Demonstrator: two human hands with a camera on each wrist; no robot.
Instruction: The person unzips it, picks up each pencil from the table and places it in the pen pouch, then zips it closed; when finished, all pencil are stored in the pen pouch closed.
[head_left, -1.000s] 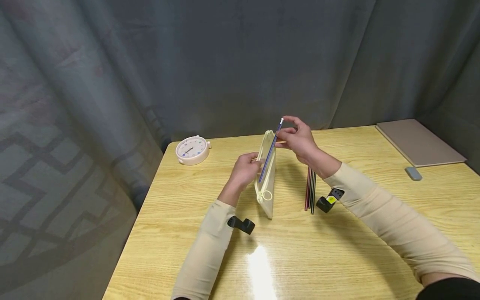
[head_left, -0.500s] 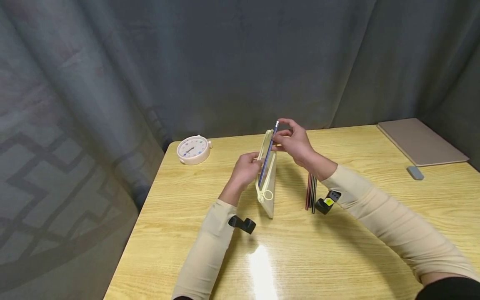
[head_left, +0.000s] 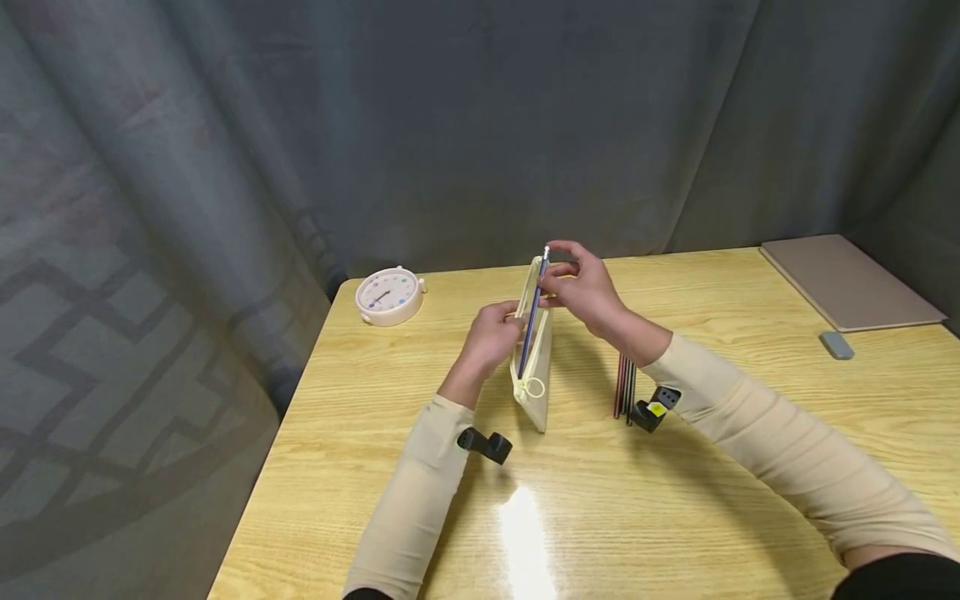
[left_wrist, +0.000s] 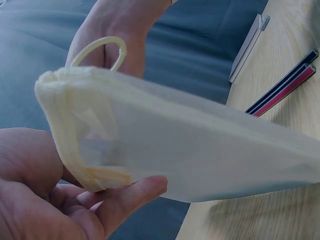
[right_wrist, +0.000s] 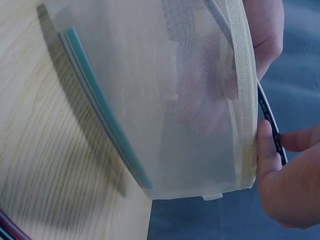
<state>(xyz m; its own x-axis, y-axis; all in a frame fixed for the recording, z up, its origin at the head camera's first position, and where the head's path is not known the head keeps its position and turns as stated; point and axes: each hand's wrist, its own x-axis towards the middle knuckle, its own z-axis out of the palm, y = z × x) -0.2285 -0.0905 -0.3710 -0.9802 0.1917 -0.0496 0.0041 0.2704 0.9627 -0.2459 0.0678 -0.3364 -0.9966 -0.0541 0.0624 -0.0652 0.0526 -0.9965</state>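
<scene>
My left hand (head_left: 491, 340) grips one side of a pale yellow mesh zip pouch (head_left: 538, 404), fingers and thumb at its rim. The pouch stands tilted above the table with its mouth open and a ring-shaped zip pull at the near end. Between the fingers of my right hand (head_left: 587, 292) is a dark blue pencil (head_left: 531, 325), pinched near its white top end. Its lower end is down inside the pouch's mouth. Through the mesh in the right wrist view, a green pencil-like stick (right_wrist: 100, 100) lies along the pouch's bottom beside a grey one.
Several dark and red pencils (head_left: 624, 387) lie on the wooden table (head_left: 375, 500) under my right forearm. A pink alarm clock (head_left: 390, 297) stands back left. Back right are a brown notebook (head_left: 851, 279) and a small grey block (head_left: 836, 345). Grey curtain (head_left: 487, 125) hangs behind.
My right hand has moved left and slightly down, and the blue pencil has gone deeper into the pouch's mouth. The left hand and pouch have stayed nearly still.
</scene>
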